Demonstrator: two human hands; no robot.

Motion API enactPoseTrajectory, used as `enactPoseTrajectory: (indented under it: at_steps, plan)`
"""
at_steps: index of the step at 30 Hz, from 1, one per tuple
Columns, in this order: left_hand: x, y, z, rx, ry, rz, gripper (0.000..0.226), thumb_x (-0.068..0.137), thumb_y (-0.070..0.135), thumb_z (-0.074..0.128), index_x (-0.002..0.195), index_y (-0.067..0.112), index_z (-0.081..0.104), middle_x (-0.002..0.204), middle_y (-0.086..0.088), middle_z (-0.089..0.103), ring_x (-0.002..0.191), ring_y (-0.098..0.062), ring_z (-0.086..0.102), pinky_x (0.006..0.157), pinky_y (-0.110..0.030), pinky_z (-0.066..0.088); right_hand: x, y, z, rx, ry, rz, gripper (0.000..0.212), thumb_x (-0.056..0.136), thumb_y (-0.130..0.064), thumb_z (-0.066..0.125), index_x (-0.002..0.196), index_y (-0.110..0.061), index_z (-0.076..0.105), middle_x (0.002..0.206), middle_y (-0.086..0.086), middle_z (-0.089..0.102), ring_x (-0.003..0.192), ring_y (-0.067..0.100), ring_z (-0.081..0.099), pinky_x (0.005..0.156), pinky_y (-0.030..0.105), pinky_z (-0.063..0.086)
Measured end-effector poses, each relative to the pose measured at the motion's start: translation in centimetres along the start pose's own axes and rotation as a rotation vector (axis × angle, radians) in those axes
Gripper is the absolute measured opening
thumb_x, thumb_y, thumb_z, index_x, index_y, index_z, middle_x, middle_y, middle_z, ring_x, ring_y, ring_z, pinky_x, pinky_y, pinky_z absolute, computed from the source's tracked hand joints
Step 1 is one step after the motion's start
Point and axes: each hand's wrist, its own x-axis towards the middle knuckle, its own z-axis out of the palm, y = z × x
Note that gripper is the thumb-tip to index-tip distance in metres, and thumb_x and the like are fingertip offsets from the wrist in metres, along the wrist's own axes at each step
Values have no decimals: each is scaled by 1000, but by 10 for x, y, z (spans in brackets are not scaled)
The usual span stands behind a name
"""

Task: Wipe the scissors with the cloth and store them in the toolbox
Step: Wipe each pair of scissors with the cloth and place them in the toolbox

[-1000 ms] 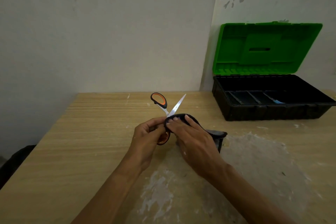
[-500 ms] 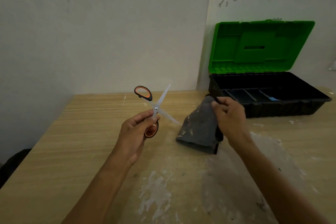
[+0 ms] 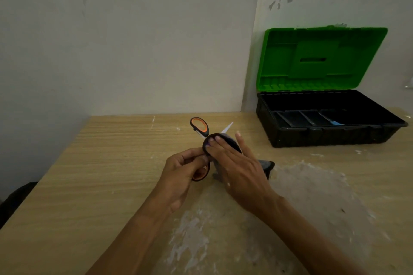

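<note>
- Head view: the left hand has its fingers curled round the lower orange-and-black handle of the scissors. It holds them up over the middle of the desk, clear of the wood.
- The scissors are spread wide, with the second handle loop sticking up and away and one bright blade tip pointing toward the desk's back edge. I judge this is so each blade can be reached on its own.
- The right hand holds the dark cloth folded over the scissors near the pivot. Its fingers lie fairly straight on top and the forefinger reaches further out along the blade. The thumb is hidden beneath, so a pinch is likely but cannot be seen.
- The loose end of the cloth trails down behind the right hand and seems to rest on the desk.
- Gripping by the handle keeps the left fingers off the edges, and the folded cloth shields the right fingers from the blade.
- The toolbox sits at the desk's back right corner, well apart from the hands. Its green lid stands upright against the wall, and its black tray is open, ready to take the scissors.
- White smears mark the desk's near right part.
- Wiping looks under way; storing is not yet done.
</note>
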Motion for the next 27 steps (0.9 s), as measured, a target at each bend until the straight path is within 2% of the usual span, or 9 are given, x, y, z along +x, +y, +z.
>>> enactPoseTrajectory:
  at_steps: [4, 8, 10, 12, 17, 19, 22, 25, 27]
  plan:
    - [0, -2, -1, 2, 36, -52, 21, 88, -3, 70, 107, 3, 75, 105, -33, 72, 81, -20, 61, 70, -21, 50, 5, 23, -6, -48, 31, 123, 47, 92, -13, 45, 137, -2, 52, 139, 14, 56, 135, 25, 47, 118, 49, 15]
    - [-1, -2, 0, 35, 27, -35, 19, 89, -1, 70, 103, 10, 77, 102, -24, 76, 81, -18, 62, 71, -21, 53, 3, 55, -18, 106, 22, 455, 40, 101, -5, 38, 139, -9, 50, 134, 10, 60, 133, 27, 47, 118, 37, 22]
    - [1, 3, -1, -2, 15, 1, 21, 89, -1, 70, 108, 8, 76, 95, -15, 79, 73, -9, 66, 67, -17, 54, 3, 67, -30, 378, -31, 646, 35, 104, -12, 38, 133, -18, 56, 118, -1, 67, 118, 24, 59, 96, 22, 46]
    - [3, 10, -3, -67, 34, 31, 22, 89, -2, 68, 109, 7, 74, 94, -11, 80, 72, -7, 70, 65, -16, 54, 7, 72, -42, 816, -57, 770, 32, 103, -9, 39, 120, -16, 66, 103, 0, 73, 100, 21, 67, 78, 20, 53]
    - [3, 23, -9, -253, 48, 46, 31, 77, 7, 75, 108, 7, 75, 99, -12, 78, 75, -9, 70, 71, -21, 56, 11, 83, -83, 1556, -46, 650, 30, 96, -19, 51, 120, -12, 68, 117, 17, 68, 105, 29, 67, 88, 37, 56]
    - [3, 26, -9, -307, 64, 45, 37, 74, 10, 75, 111, 7, 74, 99, -10, 78, 70, -7, 68, 74, -24, 56, 11, 84, -80, 1522, -17, 687, 26, 97, -13, 51, 112, -10, 72, 109, 16, 71, 97, 26, 69, 82, 33, 58]
    - [1, 29, -8, -352, 49, 51, 33, 77, 8, 73, 110, 10, 75, 95, -8, 78, 65, -8, 63, 68, -22, 58, 7, 77, -55, 1084, -147, 820, 26, 98, -4, 47, 95, -2, 73, 86, 10, 72, 82, 23, 65, 72, 30, 52]
    - [-1, 29, -6, -344, 33, 51, 40, 75, 10, 74, 115, 8, 73, 96, -8, 77, 66, -9, 63, 66, -22, 58, 4, 65, -37, 650, -348, 699, 24, 101, -16, 49, 97, -22, 71, 88, -14, 69, 82, -2, 62, 68, 10, 43]
    - [-3, 29, -3, -355, 29, 37, 41, 74, 10, 75, 115, 8, 73, 93, -6, 76, 66, -10, 63, 65, -22, 58, 8, 52, -39, 526, -144, 628, 16, 100, -33, 52, 103, -31, 67, 95, -21, 65, 88, -11, 59, 69, 6, 43]
